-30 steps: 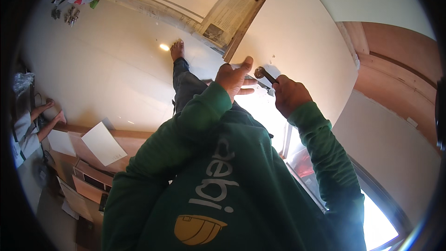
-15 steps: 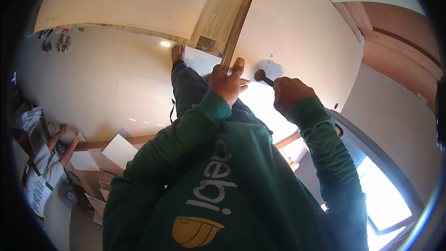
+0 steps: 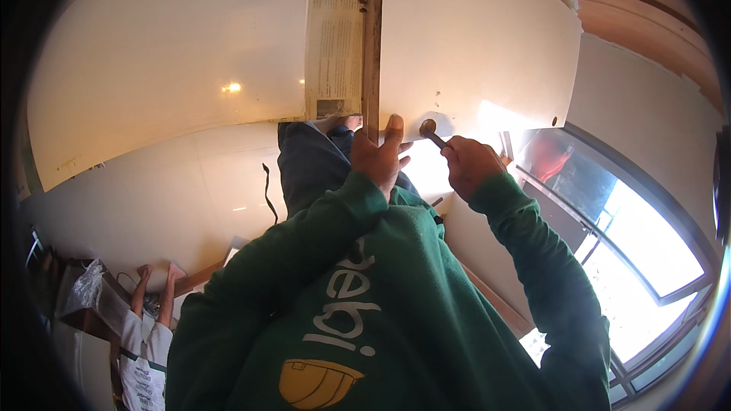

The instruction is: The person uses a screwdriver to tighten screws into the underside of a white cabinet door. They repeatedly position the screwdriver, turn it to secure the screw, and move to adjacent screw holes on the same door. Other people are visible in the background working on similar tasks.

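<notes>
In my right hand (image 3: 474, 167) is a hammer (image 3: 435, 135), its dark handle wrapped by closed fingers. The hammer's round head is over the lower part of a white panel (image 3: 472, 46), against a grey shadowed patch; whether it touches the surface I cannot tell. A brown wooden strip (image 3: 371, 46) runs along the panel's left edge. My left hand (image 3: 375, 161) grips the lower left corner of the panel by this strip, thumb up on the face and fingers partly hidden. Small marks dot the panel above the hammer.
To the left of the strip, newspaper (image 3: 340, 38) borders another large white panel (image 3: 175, 46). A person in light clothes (image 3: 145, 342) is at the lower left, legs stretched out beside plastic wrap (image 3: 87, 285). At the right is a bright window (image 3: 647, 236); a black cord (image 3: 267, 194) shows near my leg.
My view has shifted, so the panels appear lower and further left, and more of the window shows. Both hands keep their holds; the hammer head has moved slightly against the panel.
</notes>
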